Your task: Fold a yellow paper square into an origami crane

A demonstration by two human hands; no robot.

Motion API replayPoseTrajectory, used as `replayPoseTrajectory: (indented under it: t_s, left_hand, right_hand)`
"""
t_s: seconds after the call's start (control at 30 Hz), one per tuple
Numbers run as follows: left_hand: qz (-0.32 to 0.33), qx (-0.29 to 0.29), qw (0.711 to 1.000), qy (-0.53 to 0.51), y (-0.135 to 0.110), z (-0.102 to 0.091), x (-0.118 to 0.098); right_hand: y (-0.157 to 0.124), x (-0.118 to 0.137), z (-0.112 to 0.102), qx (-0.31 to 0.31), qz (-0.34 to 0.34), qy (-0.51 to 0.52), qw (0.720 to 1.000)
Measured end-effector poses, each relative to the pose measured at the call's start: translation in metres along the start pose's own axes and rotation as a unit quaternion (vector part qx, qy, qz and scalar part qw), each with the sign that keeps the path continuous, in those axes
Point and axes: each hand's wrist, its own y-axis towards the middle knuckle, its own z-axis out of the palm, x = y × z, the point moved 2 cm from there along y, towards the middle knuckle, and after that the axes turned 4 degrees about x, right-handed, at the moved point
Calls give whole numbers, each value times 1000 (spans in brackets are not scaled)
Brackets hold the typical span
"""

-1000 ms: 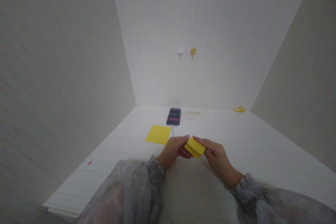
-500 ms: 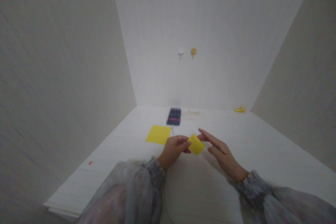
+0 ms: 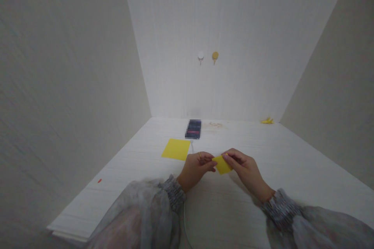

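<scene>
A small piece of yellow paper (image 3: 223,165), apparently folded, is held up between both hands over the white table. My left hand (image 3: 196,169) pinches its left corner with thumb and fingers. On the other side, my right hand (image 3: 245,169) grips the upper right edge, thumb on the near face. The fingertips behind the paper are partly hidden. A flat yellow square sheet (image 3: 176,149) lies on the table just beyond my left hand.
A phone with a blurred screen (image 3: 193,129) lies near the back wall, its white cable (image 3: 185,221) running toward me. A yellow folded paper shape (image 3: 267,121) sits at the back right. A small red scrap (image 3: 99,181) lies at left. Two hooks (image 3: 215,56) hang on the wall.
My right hand has closed from spread fingers onto the paper's upper right edge. The paper has turned and shifted slightly right. My left hand keeps its pinch.
</scene>
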Motion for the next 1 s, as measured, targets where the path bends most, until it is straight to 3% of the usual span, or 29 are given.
replayPoseTrajectory:
  t_s: [0.43, 0.7, 1.0]
  left_hand:
    - [48, 18, 992, 119, -4, -2, -9]
    - [33, -3, 999, 42, -2, -1, -5]
    - [34, -6, 998, 55, -4, 0, -9]
  right_hand:
    - [-1, 9, 1, -4, -11, -32, 999]
    - [-1, 7, 0, -25, -20, -21, 999]
    - [-1, 8, -1, -27, -25, -27, 999]
